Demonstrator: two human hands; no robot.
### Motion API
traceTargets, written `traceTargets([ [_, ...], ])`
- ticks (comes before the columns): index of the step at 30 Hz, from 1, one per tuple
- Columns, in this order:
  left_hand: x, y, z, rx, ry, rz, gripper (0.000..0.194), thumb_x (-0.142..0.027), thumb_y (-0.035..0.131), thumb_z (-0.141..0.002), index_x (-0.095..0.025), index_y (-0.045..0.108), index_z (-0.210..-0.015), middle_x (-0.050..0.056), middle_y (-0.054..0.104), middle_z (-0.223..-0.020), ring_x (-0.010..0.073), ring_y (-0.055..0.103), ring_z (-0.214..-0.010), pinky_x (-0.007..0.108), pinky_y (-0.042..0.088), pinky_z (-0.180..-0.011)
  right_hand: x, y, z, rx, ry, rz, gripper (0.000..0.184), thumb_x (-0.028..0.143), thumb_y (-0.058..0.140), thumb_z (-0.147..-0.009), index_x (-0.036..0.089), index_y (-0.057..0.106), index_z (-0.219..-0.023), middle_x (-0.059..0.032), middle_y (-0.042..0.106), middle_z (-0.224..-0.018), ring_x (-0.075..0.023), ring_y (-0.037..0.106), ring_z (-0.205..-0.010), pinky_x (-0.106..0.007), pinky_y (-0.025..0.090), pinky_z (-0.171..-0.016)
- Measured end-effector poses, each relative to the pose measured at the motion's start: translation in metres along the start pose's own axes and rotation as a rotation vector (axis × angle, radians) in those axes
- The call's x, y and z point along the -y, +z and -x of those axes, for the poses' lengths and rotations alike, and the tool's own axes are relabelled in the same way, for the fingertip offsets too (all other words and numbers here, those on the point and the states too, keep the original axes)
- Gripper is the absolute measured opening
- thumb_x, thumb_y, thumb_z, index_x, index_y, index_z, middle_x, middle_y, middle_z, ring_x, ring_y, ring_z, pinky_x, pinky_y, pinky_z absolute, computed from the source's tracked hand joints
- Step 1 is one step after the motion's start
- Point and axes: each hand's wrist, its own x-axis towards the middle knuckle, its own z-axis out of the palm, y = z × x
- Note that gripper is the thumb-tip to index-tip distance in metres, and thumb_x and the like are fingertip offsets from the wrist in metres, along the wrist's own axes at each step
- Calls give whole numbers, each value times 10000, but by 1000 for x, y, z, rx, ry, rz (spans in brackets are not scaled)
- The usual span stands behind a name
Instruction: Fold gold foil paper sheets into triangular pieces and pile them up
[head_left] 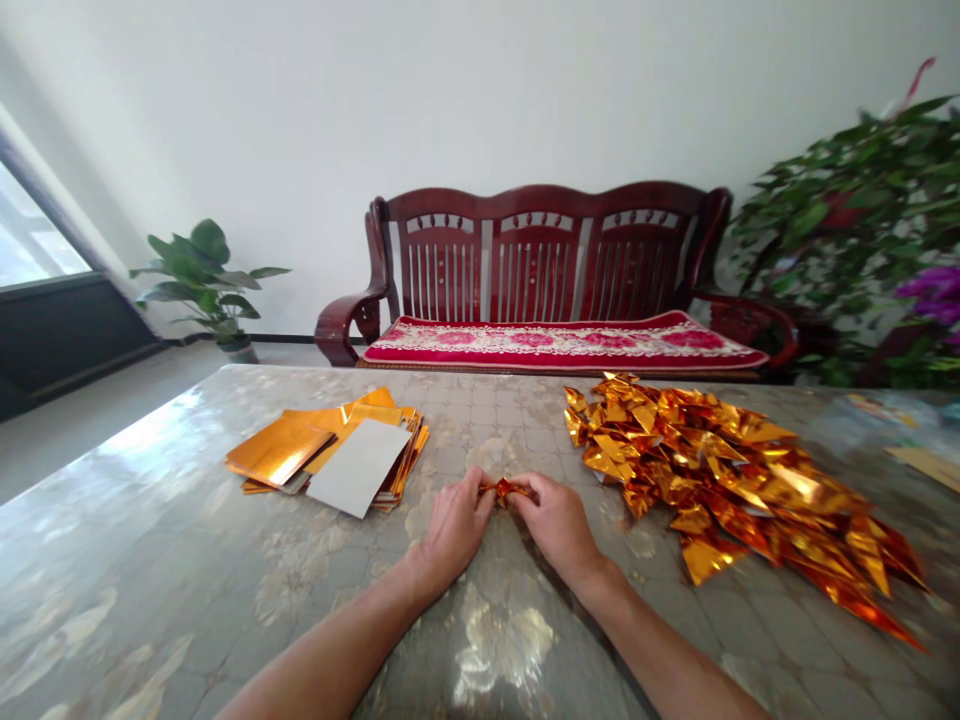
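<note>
Between my two hands, above the middle of the table, is a small folded piece of gold foil paper. My left hand pinches its left end between thumb and fingers. At the other end, the thumb and fingers of my right hand are closed on it too. Much of the piece is hidden by the fingertips. Left of my hands lies a loose stack of flat gold foil sheets, with one sheet grey side up on top. A large heap of folded gold foil pieces spreads out to the right.
The table has a shiny flower-patterned cover. Clear plastic wrapping lies at its right end. Behind it stands a dark red wooden bench with a red patterned cushion. Potted plants flank the bench.
</note>
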Motion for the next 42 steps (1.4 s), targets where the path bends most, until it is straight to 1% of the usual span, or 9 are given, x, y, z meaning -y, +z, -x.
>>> traceTargets([
  [4,1,2,-1,-14,1,31,83,-217,506,-915,-227,588,-909,-11,718,-827,162,672,-787,233,406,-681,1,1,0,2,15,-12,169,217,589,-811,238,730,-901,-24,770,-892,-201,710,-807,-280,515,-688],
  [10,0,3,0,-11,-8,15,82,-209,510,-904,-224,588,-886,-18,698,-793,153,656,-764,231,393,-667,2,3,0,-16,-14,7,163,214,590,-802,241,730,-882,-27,769,-872,-200,707,-775,-280,513,-665],
  [23,-4,6,2,-20,-9,-12,66,-190,513,-874,-213,556,-830,-23,653,-727,144,621,-692,240,336,-627,6,5,1,-39,-67,107,198,145,565,-798,244,718,-875,-27,763,-868,-204,703,-815,-303,508,-742],
  [29,-4,8,4,-34,-10,2,73,-211,513,-887,-214,543,-820,-19,646,-734,147,617,-699,241,336,-625,6,8,3,-64,-51,57,213,140,553,-794,236,723,-879,-30,765,-864,-200,707,-801,-303,522,-750],
  [33,-2,12,5,-60,9,17,81,-220,504,-898,-215,533,-823,-20,649,-752,146,621,-729,234,345,-636,6,11,4,-90,-52,36,215,146,550,-800,229,727,-889,-37,764,-883,-200,707,-825,-305,525,-772],
  [36,-2,13,5,-53,22,7,81,-200,504,-897,-215,529,-821,-30,640,-743,138,612,-717,229,348,-640,7,11,6,-94,-58,62,224,135,537,-805,217,727,-892,-41,761,-890,-199,703,-843,-303,519,-789],
  [39,-3,12,5,-45,56,-62,80,-182,521,-888,-216,539,-818,-32,630,-740,139,602,-731,231,350,-656,9,10,7,-74,-63,84,236,121,524,-809,213,726,-890,-38,758,-888,-196,700,-850,-293,510,-783],
  [42,-5,8,5,-97,119,-152,72,-171,566,-862,-213,556,-804,-17,629,-800,149,591,-812,235,358,-708,9,9,7,-49,-47,73,254,111,523,-805,216,729,-911,-34,762,-904,-192,701,-855,-283,507,-768],
])
